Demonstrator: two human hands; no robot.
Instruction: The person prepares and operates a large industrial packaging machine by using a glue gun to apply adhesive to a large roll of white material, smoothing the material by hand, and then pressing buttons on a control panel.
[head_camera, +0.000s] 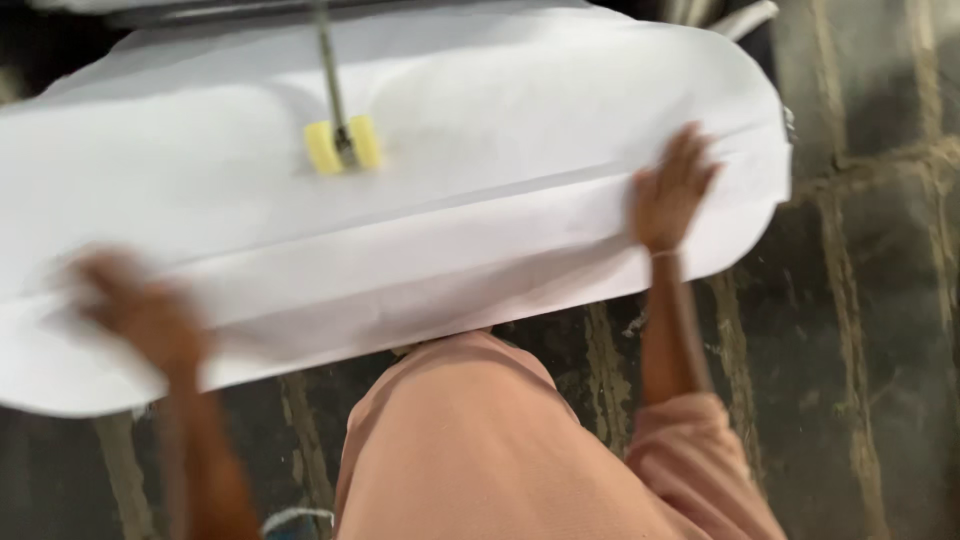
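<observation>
Head view is filled mostly by a big white sheet (480, 200) with rounded ends, spread flat over a surface that is hidden under it. Sheet runs from the left edge of the frame to the upper right, its near edge hanging just above the person's body. A long soft fold is seen along the near part of the sheet. Below and to the right, a dark floor (860, 300) of worn slabs with pale joints is seen. A pink garment (480, 450) worn by the person fills the lower middle, with a pink sleeve at the right elbow.

Right hand (668, 195) is laid flat on the sheet near its right end, fingers spread and open, palm down on the fabric, nothing gripped. Left hand (145, 315) is placed on the near left part of the sheet; it is badly blurred, so whether it is open or pinching the sheet cannot be told.

A thin metal rod (328, 70) is seen coming down from the top of the frame, ending in a small yellow pad (342, 145) resting on the sheet, well apart from both hands.
</observation>
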